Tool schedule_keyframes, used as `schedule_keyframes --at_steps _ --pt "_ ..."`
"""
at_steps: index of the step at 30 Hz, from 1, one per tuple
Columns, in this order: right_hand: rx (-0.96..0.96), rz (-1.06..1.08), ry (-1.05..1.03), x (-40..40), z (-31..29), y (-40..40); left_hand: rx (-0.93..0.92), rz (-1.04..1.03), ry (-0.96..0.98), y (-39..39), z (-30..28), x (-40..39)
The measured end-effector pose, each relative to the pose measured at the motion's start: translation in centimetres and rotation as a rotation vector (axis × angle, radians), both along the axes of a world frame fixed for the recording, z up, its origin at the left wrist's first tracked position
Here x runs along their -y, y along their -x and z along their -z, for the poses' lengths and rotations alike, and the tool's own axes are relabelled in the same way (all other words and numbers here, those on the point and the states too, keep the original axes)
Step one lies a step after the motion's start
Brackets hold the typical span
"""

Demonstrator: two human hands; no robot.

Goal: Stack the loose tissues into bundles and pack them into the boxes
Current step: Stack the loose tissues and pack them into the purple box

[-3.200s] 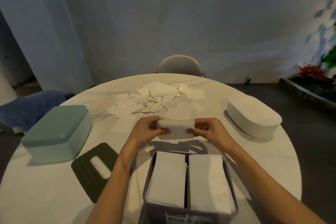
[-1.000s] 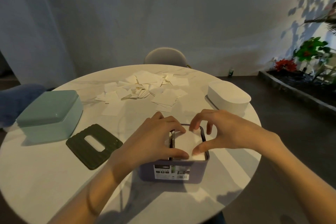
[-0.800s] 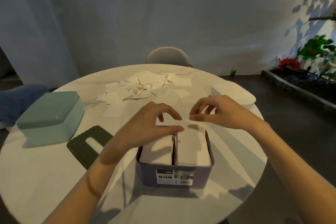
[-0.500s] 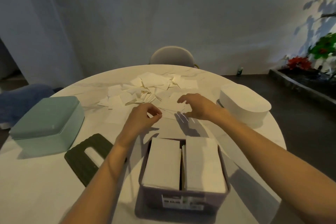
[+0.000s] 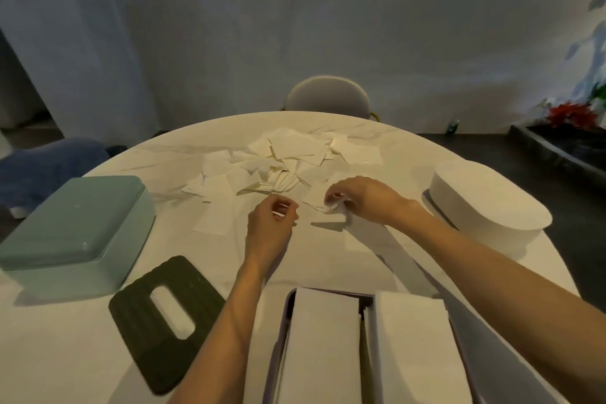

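Loose white tissues lie scattered across the far middle of the round white table. A purple box at the near edge holds two white tissue bundles side by side. My right hand rests on the near edge of the pile, its fingers pinching a loose tissue that lifts off the table. My left hand hovers just left of it, fingers curled, nothing clearly held. One single tissue lies flat to the left of my left hand.
A mint green lidded box stands at the left. A dark green slotted lid lies flat in front of it. A white oval box sits at the right. A chair back shows behind the table, plants at far right.
Both hands left the purple box after pressing a bundle into it and reached forward to the loose pile. My right hand has closed on a tissue at the pile's edge.
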State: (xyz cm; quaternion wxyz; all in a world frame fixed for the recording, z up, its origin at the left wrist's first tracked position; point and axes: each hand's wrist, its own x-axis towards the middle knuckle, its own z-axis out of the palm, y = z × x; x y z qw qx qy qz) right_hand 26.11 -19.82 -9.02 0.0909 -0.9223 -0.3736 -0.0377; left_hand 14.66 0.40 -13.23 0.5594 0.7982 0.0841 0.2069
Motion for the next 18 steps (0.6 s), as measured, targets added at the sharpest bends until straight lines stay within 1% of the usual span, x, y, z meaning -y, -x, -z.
schedule_keyframes --at_steps 1,5,7,10,12,14,16,18 --pt "0.005 0.011 -0.066 0.5 -0.2 0.1 -0.006 0.002 0.035 -0.2 -0.1 0.0" --pt "-0.051 0.05 -0.201 1.1 -1.4 0.9 -0.014 -0.015 0.143 -0.6 0.0 -0.4" --pt "-0.102 0.096 -0.34 1.3 -2.0 1.3 -0.006 -0.025 0.232 -0.9 0.0 -0.5" --pt "-0.228 0.143 -0.536 1.1 -3.6 2.1 -0.052 -0.04 0.417 -1.3 -0.8 -0.4" --pt "-0.36 0.078 -0.629 1.0 -4.9 3.0 -0.123 -0.023 0.493 -1.4 -1.5 -0.4" --pt "-0.45 -0.01 -0.659 0.7 -5.7 3.5 -0.179 0.043 0.611 -1.1 -2.1 -0.4" --pt "-0.521 -0.064 -0.626 0.0 -6.0 3.7 -0.235 0.188 0.816 -0.6 -2.4 -0.3" --pt "-0.543 -0.079 -0.562 -0.9 -5.7 3.3 -0.298 0.365 0.988 -0.2 -2.6 0.3"
